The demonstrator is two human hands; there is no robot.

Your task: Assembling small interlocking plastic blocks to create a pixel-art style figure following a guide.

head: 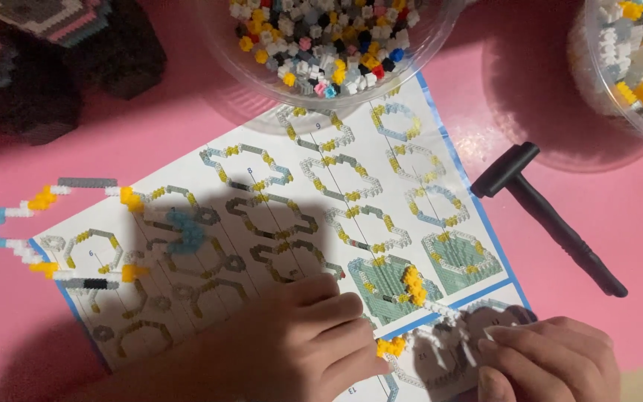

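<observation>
My left hand (292, 346) and my right hand (552, 361) meet at the bottom of the view over a printed instruction sheet (314, 223). Between them they pinch a small assembly of white and yellow micro bricks (433, 342), the left fingers at its yellow end and the right fingers on its white end. A larger open ring of white, grey, yellow and blue bricks (53, 231) lies at the sheet's left edge, apart from both hands.
The surface is a pink table (150, 126). A clear bowl of mixed bricks (329, 45) stands at the top centre, a second bowl (634, 59) at top right. A black plastic hammer (545, 212) lies right of the sheet. Dark built blocks (46, 67) sit top left.
</observation>
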